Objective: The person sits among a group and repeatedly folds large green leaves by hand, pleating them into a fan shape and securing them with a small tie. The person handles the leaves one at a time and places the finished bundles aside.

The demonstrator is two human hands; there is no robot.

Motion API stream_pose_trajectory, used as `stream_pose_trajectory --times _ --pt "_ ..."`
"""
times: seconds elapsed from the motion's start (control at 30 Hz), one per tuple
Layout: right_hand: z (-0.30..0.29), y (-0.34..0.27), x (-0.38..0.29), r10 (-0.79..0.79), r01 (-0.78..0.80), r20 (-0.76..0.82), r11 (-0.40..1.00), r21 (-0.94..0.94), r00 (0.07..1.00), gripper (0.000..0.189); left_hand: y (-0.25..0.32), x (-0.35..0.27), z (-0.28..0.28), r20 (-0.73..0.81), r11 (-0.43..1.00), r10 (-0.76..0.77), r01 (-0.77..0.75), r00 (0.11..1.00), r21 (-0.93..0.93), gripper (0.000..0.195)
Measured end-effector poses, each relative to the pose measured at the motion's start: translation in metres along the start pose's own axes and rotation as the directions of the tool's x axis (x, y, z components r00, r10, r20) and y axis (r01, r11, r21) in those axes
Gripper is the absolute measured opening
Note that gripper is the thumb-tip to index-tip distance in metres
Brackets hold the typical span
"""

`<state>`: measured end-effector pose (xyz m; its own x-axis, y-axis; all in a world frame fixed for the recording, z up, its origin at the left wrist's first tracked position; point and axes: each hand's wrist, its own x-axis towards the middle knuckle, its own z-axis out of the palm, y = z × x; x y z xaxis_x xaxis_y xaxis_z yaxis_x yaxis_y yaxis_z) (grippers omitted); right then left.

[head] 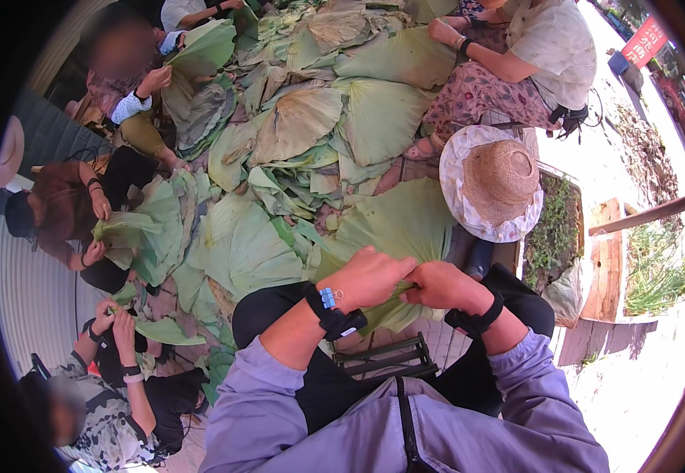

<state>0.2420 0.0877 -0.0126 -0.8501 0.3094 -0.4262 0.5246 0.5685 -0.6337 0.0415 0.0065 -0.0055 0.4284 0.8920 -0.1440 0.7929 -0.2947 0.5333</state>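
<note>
A large green lotus leaf (392, 216) spreads out beyond my knees, and part of it hangs below my wrists. My left hand (369, 279) and my right hand (450, 286) meet at its near part, fingers curled closely together as they pinch it. The exact spot between the fingertips is hidden by my knuckles. To the left of this leaf, another broad lotus leaf (247, 245) lies flat on the pile. Crumpled and folded lotus leaves (283, 192) lie just beyond.
Co-workers sit around the leaf pile; one handles a leaf (126, 230) at the left. A straw hat (499, 177) with a white frill is close on my right, near a planter (552, 227). A folding stool (386, 358) stands between my legs on the paving.
</note>
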Motion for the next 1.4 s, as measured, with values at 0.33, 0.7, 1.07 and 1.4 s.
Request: stream_pose_trajectory --times 0.33,0.7,1.07,1.4 --pt "-0.019 0.018 0.006 0.109 0.004 -0.319 0.942 0.334 0.942 0.027 -0.009 -0.004 -0.022 -0.550 0.995 -0.093 0.054 0.830 -0.086 0.047" --pt "-0.017 0.022 0.027 0.428 0.292 -0.299 0.084 0.953 0.853 0.018 0.002 -0.010 -0.014 -0.482 0.906 -0.315 0.107 0.818 -0.410 0.029" --pt "0.009 0.015 0.042 0.445 0.333 -0.249 -0.120 0.935 0.860 0.015 0.010 -0.003 0.020 -0.446 0.926 -0.192 0.312 0.874 0.213 0.050" --pt "0.029 0.020 0.055 0.537 0.436 -0.356 -0.024 0.900 0.765 0.011 0.002 0.001 0.033 -0.287 0.970 -0.228 0.244 0.930 0.020 0.037"
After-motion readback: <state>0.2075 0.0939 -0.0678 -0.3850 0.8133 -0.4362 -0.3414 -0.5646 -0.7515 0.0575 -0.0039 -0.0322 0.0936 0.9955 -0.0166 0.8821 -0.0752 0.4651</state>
